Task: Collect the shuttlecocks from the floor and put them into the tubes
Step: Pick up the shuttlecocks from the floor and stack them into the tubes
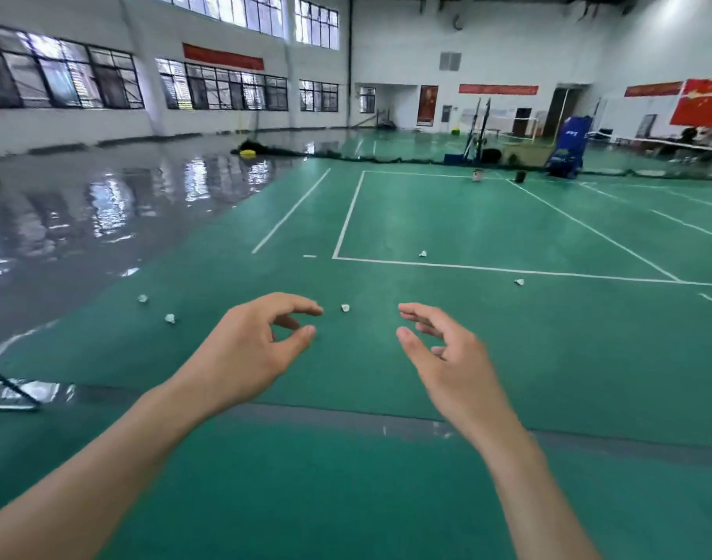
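Green court flooring [447, 357] stretches ahead with 5 shuttlecocks scattered on it: one [345, 308] at 12 o'clock between the hands, 2 [169, 318] [142, 298] at 10 o'clock, and 2 more [423, 253] [519, 281] farther off toward 1 and 2 o'clock. The left hand [249, 349] and right hand [447, 357] hang forward with fingers loosely curled, holding nothing. No tube is clearly in view. Likely risks: crushing feathers by grabbing too hard, or missing the far, small shuttles near the white lines, where they blend in.
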`<state>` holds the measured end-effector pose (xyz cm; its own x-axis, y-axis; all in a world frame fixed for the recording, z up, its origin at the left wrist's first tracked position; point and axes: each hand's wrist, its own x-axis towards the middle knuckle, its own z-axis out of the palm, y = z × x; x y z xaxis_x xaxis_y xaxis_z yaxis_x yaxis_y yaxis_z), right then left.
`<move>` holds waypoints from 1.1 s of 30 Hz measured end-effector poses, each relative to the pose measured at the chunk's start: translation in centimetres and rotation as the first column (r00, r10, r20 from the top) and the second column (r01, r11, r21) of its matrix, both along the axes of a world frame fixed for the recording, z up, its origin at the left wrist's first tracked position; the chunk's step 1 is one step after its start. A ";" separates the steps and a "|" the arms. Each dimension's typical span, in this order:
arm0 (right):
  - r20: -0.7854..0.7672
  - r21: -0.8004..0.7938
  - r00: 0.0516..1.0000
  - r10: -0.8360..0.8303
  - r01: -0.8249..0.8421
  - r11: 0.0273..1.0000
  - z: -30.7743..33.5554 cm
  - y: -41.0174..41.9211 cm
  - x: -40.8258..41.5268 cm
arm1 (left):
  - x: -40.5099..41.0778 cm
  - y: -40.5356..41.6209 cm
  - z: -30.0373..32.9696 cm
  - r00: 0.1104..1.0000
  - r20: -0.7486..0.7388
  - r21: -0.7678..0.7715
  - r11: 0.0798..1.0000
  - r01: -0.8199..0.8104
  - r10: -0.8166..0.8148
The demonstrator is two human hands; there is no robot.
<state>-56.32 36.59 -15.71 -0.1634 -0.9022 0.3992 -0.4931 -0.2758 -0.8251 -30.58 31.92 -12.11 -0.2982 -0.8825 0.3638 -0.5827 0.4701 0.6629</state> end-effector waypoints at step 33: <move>0.289 0.267 0.912 0.292 -0.370 0.890 -10.3 -85.6 -32.4 | -32.4 -71.5 -10.9 0.882 -0.091 0.202 0.876 -0.439 0.463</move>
<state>-88.71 -49.00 -25.99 0.1129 -0.9905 0.0791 -0.1994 -0.1005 -0.9747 -62.98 -39.53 -23.03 0.1869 -0.9610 0.2039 -0.6056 0.0507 0.7942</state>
